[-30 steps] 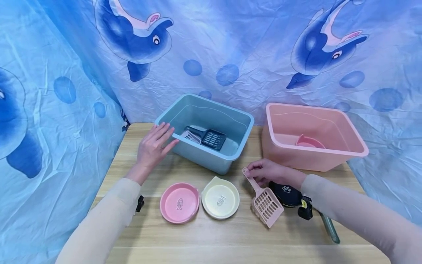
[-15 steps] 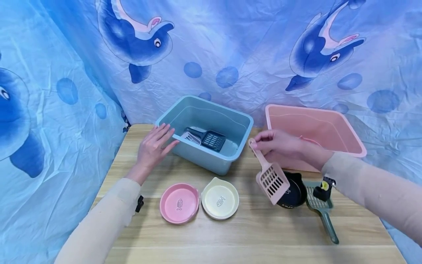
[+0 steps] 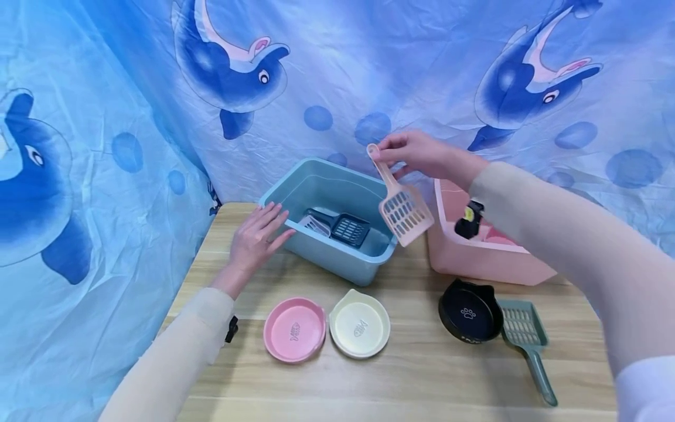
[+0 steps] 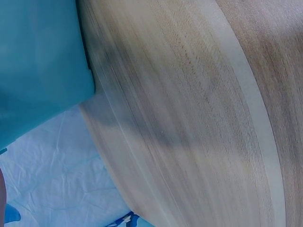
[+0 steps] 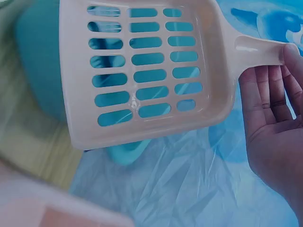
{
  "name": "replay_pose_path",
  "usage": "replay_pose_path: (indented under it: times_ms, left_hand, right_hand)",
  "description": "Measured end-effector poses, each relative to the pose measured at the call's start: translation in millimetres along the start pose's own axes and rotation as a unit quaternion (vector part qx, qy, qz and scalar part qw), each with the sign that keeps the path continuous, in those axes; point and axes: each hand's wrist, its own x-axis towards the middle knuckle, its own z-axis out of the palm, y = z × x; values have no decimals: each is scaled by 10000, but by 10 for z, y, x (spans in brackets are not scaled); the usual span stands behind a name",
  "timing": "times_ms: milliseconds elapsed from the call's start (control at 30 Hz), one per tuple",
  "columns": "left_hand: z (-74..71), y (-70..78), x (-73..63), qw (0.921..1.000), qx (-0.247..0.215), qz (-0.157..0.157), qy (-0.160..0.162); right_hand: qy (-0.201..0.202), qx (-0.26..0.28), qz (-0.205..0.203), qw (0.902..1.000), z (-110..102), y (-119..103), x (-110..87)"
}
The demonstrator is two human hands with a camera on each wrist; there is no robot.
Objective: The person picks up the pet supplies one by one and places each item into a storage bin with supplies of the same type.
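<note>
A pale pink slotted litter scoop (image 3: 405, 212) hangs in the air by the right rim of the blue litter box (image 3: 327, 249). My right hand (image 3: 416, 153) pinches the end of its handle; the right wrist view shows the thumb on the handle (image 5: 262, 51) with fingers behind it. My left hand (image 3: 258, 234) rests with straight fingers on the blue box's front left rim. Inside that box lie a dark blue scoop (image 3: 350, 228) and a whitish scoop (image 3: 315, 225), partly hidden by the wall. In the left wrist view, only the box's side (image 4: 42, 56) and table show.
A pink litter box (image 3: 485, 264) with a pink item (image 3: 498, 237) inside stands at right, partly behind my right arm. Pink (image 3: 294, 330), cream (image 3: 360, 325) and black (image 3: 469, 313) bowls sit in front on the wooden table (image 3: 401, 387). A green scoop (image 3: 527, 340) lies beside the black bowl.
My right hand has lifted the pale pink scoop off the table and carried it up and away toward the blue box. The left hand stays on the rim. The view has shifted slightly.
</note>
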Motion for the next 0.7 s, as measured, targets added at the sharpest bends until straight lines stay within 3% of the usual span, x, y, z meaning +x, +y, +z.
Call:
replay_pose_path:
  times_ms: [200, 333, 500, 700]
  left_hand:
    - [-29, 2, 9, 9999, 20, -9, -167]
    - [-38, 24, 9, 9997, 12, -79, -227]
    - [-37, 40, 18, 9989, 11, -164, -443]
    - [-36, 32, 18, 9985, -59, -308, -456]
  right_hand:
    - [-165, -56, -110, 9998, 171, 8, 519]
    - [-335, 31, -95, 9994, 359, 93, 763]
    - [-616, -103, 107, 9980, 598, 260, 940]
    - [-977, -405, 111, 9943, 858, 377, 1076]
